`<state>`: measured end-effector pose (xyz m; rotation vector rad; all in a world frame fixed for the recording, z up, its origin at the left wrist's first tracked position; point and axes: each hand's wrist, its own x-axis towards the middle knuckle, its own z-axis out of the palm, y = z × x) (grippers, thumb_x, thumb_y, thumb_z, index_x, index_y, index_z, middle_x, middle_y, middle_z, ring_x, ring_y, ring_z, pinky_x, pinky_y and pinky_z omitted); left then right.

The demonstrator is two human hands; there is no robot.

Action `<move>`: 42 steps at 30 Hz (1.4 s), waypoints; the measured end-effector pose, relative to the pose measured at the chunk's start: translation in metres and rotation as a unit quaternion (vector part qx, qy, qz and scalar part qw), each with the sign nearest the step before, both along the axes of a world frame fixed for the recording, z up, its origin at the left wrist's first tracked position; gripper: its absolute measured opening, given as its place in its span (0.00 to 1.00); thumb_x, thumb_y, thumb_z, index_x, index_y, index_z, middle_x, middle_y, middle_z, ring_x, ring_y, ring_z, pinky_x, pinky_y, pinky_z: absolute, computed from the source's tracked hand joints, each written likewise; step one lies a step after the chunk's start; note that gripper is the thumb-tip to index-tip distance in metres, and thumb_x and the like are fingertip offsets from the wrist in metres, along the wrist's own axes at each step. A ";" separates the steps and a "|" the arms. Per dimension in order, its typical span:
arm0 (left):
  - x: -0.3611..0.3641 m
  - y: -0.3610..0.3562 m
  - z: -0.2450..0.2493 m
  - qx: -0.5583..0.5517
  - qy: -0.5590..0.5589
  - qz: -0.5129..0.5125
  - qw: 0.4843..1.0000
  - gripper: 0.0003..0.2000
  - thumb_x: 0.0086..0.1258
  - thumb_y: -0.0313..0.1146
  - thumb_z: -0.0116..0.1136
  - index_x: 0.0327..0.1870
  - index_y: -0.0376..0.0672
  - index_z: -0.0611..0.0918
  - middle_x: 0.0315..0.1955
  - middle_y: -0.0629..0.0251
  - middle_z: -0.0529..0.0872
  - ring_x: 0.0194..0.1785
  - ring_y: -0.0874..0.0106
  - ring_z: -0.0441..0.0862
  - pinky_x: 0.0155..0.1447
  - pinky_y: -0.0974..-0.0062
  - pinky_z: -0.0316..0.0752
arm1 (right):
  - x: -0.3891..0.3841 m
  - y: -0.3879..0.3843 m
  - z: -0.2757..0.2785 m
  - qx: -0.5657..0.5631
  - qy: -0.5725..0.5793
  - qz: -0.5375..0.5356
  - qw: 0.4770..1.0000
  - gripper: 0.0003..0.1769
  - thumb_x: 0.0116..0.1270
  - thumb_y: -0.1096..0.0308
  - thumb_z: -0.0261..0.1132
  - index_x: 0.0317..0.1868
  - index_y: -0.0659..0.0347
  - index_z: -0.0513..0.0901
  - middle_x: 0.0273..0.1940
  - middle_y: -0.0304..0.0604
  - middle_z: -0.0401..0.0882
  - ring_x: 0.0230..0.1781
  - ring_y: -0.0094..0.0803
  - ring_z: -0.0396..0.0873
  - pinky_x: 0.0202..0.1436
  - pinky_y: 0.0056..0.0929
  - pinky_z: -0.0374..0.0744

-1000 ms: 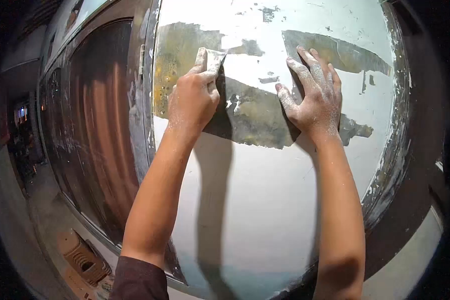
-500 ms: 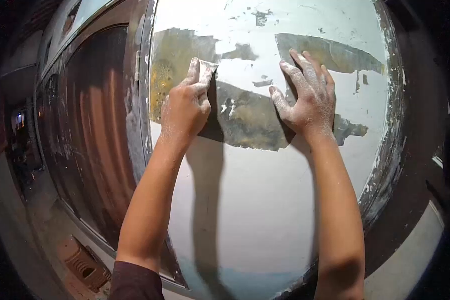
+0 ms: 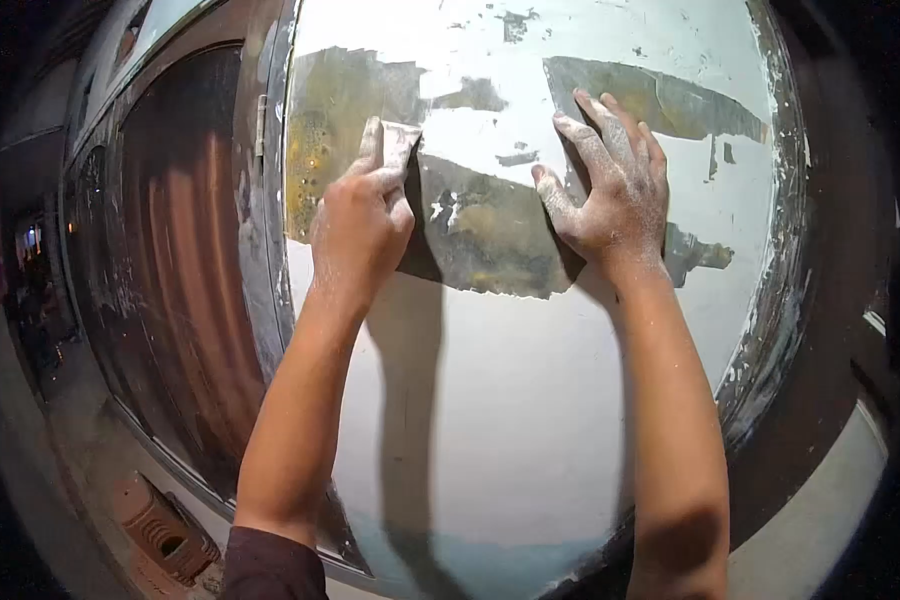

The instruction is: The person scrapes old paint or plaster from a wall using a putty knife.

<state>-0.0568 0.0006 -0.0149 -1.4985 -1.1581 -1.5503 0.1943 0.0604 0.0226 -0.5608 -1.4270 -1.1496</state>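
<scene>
My left hand [image 3: 360, 220] is closed around a small flat piece coated in white dust [image 3: 400, 138], whose exact kind I cannot make out. It is held against the wall panel [image 3: 510, 400], beside a bare grey-brown patch [image 3: 345, 95]. White powder covers the fingers. To the right, my right hand [image 3: 615, 190] lies with fingers spread on the panel, holding nothing, its fingertips over the lower edge of another bare patch [image 3: 660, 95]. Between the hands, a larger bare patch [image 3: 500, 235] shows ragged white edges.
A dark wooden door or shutter [image 3: 185, 260] with a brown curtain-like surface stands at left, with a hinge [image 3: 261, 125] near the panel. A worn dark frame [image 3: 785, 240] borders the panel on the right. On the floor at lower left sits a brown plastic stool [image 3: 165, 530].
The view has shifted slightly, so the panel appears a little further left and up. My left hand has slid slightly down along the panel. The right hand stays in place on it.
</scene>
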 end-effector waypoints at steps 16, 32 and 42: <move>0.011 0.007 0.000 -0.004 -0.044 0.012 0.999 0.13 0.64 0.28 0.57 0.45 0.39 0.91 0.56 0.47 0.88 0.50 0.42 0.87 0.57 0.50 0.82 | 0.001 0.002 0.001 0.011 -0.004 0.001 1.000 0.28 0.63 0.47 0.72 0.63 0.46 0.86 0.75 0.38 0.76 0.79 0.36 0.68 0.84 0.51 0.60; 0.004 0.007 0.004 0.014 -0.010 0.031 0.999 0.15 0.64 0.28 0.57 0.48 0.41 0.91 0.48 0.44 0.89 0.49 0.42 0.87 0.55 0.50 0.82 | 0.002 0.002 0.001 0.008 -0.004 0.016 1.000 0.27 0.65 0.50 0.74 0.62 0.46 0.86 0.75 0.37 0.76 0.79 0.41 0.69 0.84 0.53 0.61; 0.001 0.015 0.015 0.044 0.020 0.023 0.999 0.13 0.65 0.27 0.57 0.46 0.39 0.91 0.49 0.43 0.88 0.49 0.41 0.87 0.55 0.48 0.81 | 0.002 0.005 0.000 -0.001 0.002 0.007 1.000 0.28 0.65 0.47 0.68 0.63 0.46 0.86 0.76 0.37 0.75 0.80 0.35 0.66 0.85 0.50 0.57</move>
